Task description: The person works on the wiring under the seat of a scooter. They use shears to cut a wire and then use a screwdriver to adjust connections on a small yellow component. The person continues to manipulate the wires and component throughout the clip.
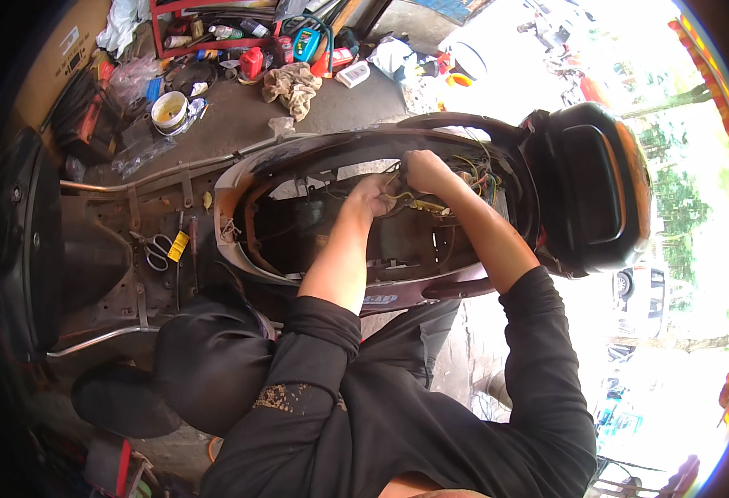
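Observation:
Both hands are close together inside the open body of a scooter (230,203), over the cavity below its missing seat. My left hand (374,196) is closed, its fingers pinching a thin wire (398,197) of yellowish colour. Just right of it, my right hand (425,173) is closed like a fist with its knuckles up; what it grips is hidden, though a dark piece shows between the two hands. More loose wires (487,181) in several colours bunch up to the right of my right wrist.
Scissors (159,253) and a yellow-handled tool (178,246) lie on the scooter's footboard. A black top box (593,187) sits at the right end. On the floor beyond are a white bucket (169,111), a rag (292,90) and several bottles.

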`<state>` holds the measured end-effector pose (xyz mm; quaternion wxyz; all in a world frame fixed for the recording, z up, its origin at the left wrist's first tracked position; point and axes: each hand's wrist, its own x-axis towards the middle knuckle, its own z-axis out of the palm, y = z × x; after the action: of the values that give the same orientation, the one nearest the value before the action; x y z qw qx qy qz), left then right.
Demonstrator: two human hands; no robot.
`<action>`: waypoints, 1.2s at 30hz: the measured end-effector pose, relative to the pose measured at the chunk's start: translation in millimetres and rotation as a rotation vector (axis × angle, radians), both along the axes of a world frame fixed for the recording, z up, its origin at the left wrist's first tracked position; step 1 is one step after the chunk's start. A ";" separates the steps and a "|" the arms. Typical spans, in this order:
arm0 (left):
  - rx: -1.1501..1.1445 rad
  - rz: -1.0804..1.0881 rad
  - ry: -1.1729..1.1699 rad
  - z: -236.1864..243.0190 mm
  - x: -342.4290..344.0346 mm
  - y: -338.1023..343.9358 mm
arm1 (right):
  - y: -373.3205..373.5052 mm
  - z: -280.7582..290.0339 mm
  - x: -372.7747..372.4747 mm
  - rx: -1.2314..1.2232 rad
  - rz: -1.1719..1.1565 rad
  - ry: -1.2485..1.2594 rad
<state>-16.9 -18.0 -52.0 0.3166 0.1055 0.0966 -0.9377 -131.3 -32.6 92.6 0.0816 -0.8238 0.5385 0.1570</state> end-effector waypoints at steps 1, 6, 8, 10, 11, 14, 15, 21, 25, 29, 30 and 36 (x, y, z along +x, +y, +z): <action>-0.044 -0.008 0.024 -11.7 2.4 -0.1 | -1.2 1.2 7.4 -0.018 0.026 0.000; -0.025 -0.091 -0.311 -0.3 -9.3 10.1 | 12.2 5.4 8.5 -0.099 -0.019 -0.141; -0.028 -0.042 -0.178 13.1 -5.8 18.1 | 20.0 4.9 0.5 -0.131 -0.092 -0.270; -0.062 0.030 -0.129 7.0 7.7 14.4 | 16.2 5.3 7.0 -0.155 -0.125 -0.319; -0.048 0.088 -0.140 4.3 12.6 13.3 | 12.7 5.2 10.8 -0.160 -0.139 -0.297; -0.038 0.214 -0.085 14.5 23.0 15.4 | 8.6 8.5 15.1 -0.159 -0.192 -0.247; -0.038 0.262 -0.147 19.6 23.5 15.6 | 6.5 10.2 16.1 -0.158 -0.206 -0.235; -0.058 0.425 -0.376 41.0 14.4 23.3 | 4.0 5.5 10.9 -0.217 -0.157 -0.292; -0.175 0.350 -0.417 33.0 14.0 19.2 | 4.1 2.1 11.0 -0.201 -0.158 -0.293; -0.224 0.304 -0.386 30.1 16.2 18.9 | 7.5 7.1 12.4 -0.162 -0.123 -0.299; -0.214 0.304 -0.387 31.3 14.3 18.9 | 9.1 10.5 12.9 -0.151 -0.116 -0.303; -0.186 0.244 -0.429 31.1 13.2 17.2 | 0.0 0.5 10.2 -0.193 -0.193 -0.199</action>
<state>-3.7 -0.8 -20.9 0.4488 0.2598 -0.0473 -0.8537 -121.1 -32.6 93.1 0.0698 -0.7838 0.6169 0.0138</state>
